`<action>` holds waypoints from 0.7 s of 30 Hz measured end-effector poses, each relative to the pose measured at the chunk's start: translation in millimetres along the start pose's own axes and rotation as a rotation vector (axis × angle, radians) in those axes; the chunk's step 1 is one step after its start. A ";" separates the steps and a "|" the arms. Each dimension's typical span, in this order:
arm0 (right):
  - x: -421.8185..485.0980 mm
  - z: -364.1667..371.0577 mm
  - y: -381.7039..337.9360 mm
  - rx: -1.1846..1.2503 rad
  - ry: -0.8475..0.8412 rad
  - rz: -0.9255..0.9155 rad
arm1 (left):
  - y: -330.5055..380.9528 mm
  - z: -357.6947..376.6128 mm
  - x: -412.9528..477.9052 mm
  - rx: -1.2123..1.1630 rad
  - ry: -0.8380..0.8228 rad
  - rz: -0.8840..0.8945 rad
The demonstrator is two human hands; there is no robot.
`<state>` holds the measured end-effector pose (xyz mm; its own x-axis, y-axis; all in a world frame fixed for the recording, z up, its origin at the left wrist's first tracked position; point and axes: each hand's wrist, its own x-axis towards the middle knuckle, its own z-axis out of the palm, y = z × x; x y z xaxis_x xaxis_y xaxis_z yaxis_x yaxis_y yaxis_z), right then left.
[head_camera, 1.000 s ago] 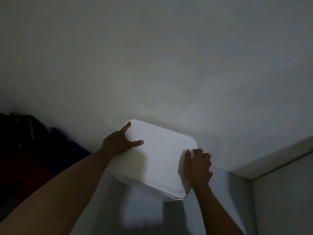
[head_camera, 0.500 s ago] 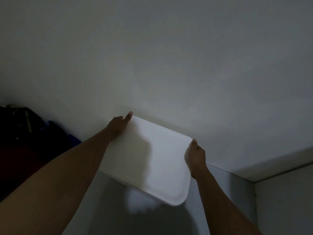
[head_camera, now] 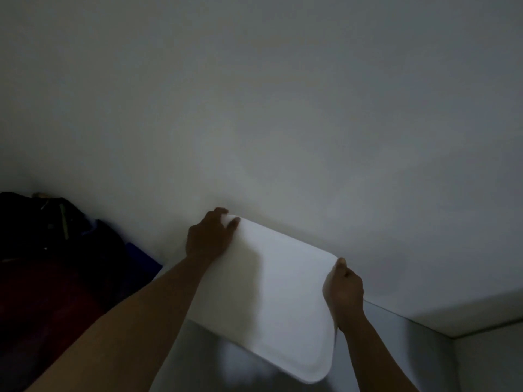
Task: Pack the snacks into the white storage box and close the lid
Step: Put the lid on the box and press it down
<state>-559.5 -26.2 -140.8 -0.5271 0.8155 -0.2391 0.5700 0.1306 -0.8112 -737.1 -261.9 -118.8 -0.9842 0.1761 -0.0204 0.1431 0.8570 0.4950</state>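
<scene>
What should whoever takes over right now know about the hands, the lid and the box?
Left hand: grips the lid's far left corner.
Right hand: grips the lid's right edge.
Lid: held up and tilted in front of the wall, not seated.
Box: hidden behind the lid; its contents cannot be seen.
Snacks: none in view.
Done: nothing that can be confirmed from here.
Left: check that the snacks are in the box, then set the lid on it and press it shut.
</scene>
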 end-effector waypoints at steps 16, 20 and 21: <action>-29.2 -9.2 -14.3 -0.052 0.171 -0.236 | 38.8 33.3 -133.4 0.360 -0.091 0.302; -66.7 -6.8 -2.2 -0.488 0.037 -0.414 | 36.2 34.7 -133.4 0.383 -0.063 0.323; -79.4 -7.2 2.6 -0.567 -0.001 -0.383 | 36.1 34.7 -133.2 0.389 -0.053 0.326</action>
<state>-511.7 -86.5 -120.1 -0.7577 0.6526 0.0083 0.5854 0.6852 -0.4335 -597.2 -237.6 -128.3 -0.8768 0.4797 0.0323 0.4798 0.8687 0.1228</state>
